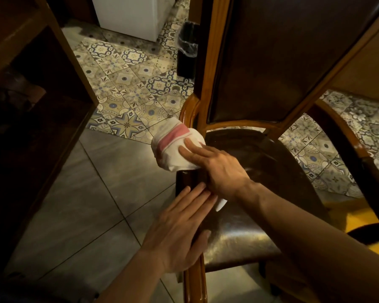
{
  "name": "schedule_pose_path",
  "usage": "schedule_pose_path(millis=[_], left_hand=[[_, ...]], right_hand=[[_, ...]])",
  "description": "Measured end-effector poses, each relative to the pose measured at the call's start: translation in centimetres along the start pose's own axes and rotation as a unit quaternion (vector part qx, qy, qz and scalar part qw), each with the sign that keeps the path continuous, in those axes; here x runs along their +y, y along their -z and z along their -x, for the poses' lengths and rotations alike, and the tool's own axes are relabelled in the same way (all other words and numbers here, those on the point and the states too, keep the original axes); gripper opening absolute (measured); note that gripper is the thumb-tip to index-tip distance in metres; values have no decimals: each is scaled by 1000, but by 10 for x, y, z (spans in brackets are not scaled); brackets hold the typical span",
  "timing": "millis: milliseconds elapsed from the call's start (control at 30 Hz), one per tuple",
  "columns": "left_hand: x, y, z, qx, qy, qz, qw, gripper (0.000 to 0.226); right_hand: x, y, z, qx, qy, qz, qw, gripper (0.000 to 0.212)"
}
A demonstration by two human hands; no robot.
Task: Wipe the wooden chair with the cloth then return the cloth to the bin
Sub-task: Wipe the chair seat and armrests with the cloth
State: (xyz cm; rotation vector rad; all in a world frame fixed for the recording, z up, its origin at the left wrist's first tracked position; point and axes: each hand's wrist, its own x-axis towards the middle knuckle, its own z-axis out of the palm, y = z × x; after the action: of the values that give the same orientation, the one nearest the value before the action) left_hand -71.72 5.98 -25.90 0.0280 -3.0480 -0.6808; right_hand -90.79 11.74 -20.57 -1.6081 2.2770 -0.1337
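The wooden chair (269,125) fills the middle and right of the head view, with a dark padded back, a shiny dark seat and a padded left armrest. A white cloth (173,145) with a pink stripe is bunched over the far end of that armrest. My right hand (217,169) lies on top of the cloth and presses it onto the armrest. Nearer to me, my left hand (179,232) rests flat along the same armrest with its fingers spread, thumb on the seat side. A black bin (187,49) with a clear liner stands on the floor behind the chair.
A dark wooden cabinet (31,106) stands close on the left. A white appliance (131,16) is at the back. Patterned floor tiles (127,84) meet plain grey tiles (85,204) between cabinet and chair. A wooden surface (368,68) is at the right.
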Motion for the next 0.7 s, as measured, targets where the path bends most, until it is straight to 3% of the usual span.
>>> schedule_pose_path(millis=[433,600,700], left_hand=[[14,4,13,4,33,23,999,61],[13,29,20,110,98,39,988,45],[-5,47,16,139,147,36,979,57]], right_hand=[[-14,7,40,-18,-16,-54,998,85],[-25,15,41,-23,-46,-61,997,75],[-29,17,48,-26,-74,-87,993,69]])
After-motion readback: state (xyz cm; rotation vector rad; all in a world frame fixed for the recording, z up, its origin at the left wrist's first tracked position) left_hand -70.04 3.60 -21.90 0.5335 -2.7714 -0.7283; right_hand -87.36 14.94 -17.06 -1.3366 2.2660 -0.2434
